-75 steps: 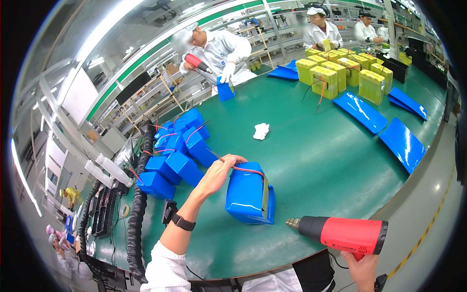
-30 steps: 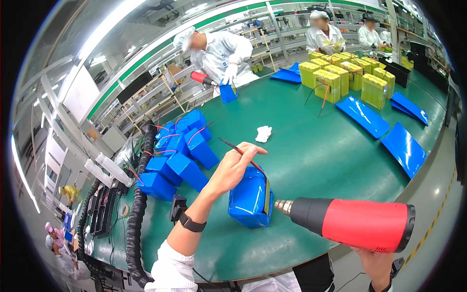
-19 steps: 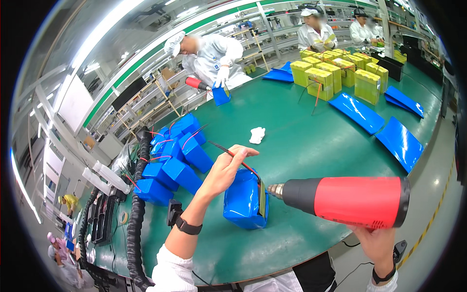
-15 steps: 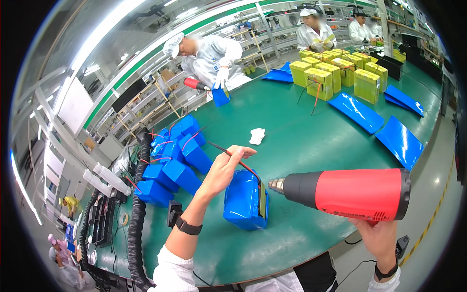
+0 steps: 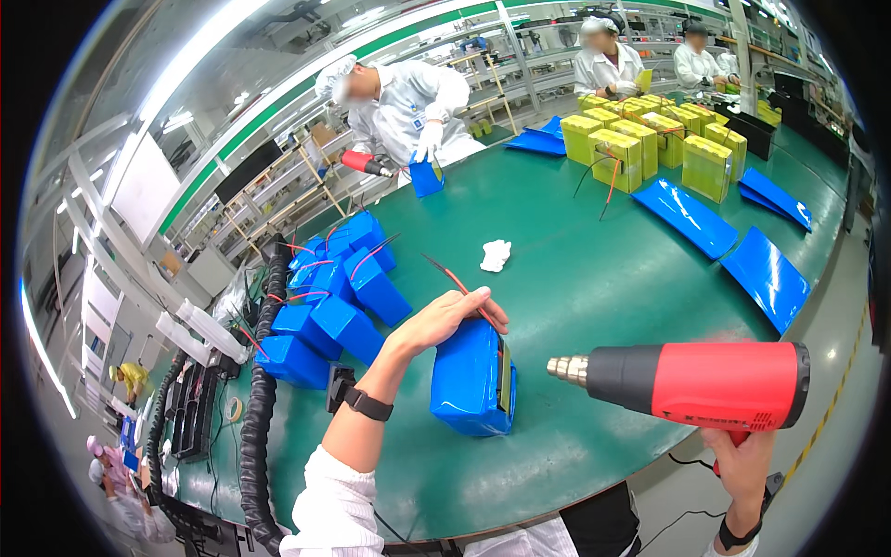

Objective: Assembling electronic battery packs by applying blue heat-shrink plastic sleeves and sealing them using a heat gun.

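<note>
Worktop (image 5: 603, 278) carried blue-wrapped pack (image 5: 473, 381) near front edge. Right hand (image 5: 742, 464) clenched round red heat gun (image 5: 705, 385); left hand (image 5: 450, 316) steadied pack top, pinching red wire (image 5: 455, 278). Risk: nozzle heat scorching fingers, wire.

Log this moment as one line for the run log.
left hand: steadies blue pack on green table | right hand: holds red heat gun, nozzle toward pack
</note>
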Tool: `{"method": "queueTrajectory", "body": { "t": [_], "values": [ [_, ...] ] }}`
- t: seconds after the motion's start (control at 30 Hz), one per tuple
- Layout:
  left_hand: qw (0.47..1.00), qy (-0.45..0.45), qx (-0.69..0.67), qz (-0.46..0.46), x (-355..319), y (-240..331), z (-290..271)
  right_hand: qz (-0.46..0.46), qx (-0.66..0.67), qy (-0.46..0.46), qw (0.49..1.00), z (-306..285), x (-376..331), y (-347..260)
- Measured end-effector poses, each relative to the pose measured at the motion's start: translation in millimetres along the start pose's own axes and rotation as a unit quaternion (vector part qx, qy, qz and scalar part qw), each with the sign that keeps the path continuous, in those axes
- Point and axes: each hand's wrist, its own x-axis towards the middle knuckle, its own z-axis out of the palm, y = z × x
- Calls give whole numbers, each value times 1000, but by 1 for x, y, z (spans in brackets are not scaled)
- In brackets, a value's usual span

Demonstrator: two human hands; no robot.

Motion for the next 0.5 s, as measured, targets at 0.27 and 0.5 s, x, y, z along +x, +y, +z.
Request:
{"method": "queueTrajectory", "body": {
  "t": [0.27, 0.5],
  "values": [
    [996, 72, 57, -18, -42, -21, -30, 54, 3, 66, 996, -30, -28, 36],
    [935, 330, 4, -126, -163, -42, -20, 95, 33, 2, 995, -33, -26, 51]
  ]
}}
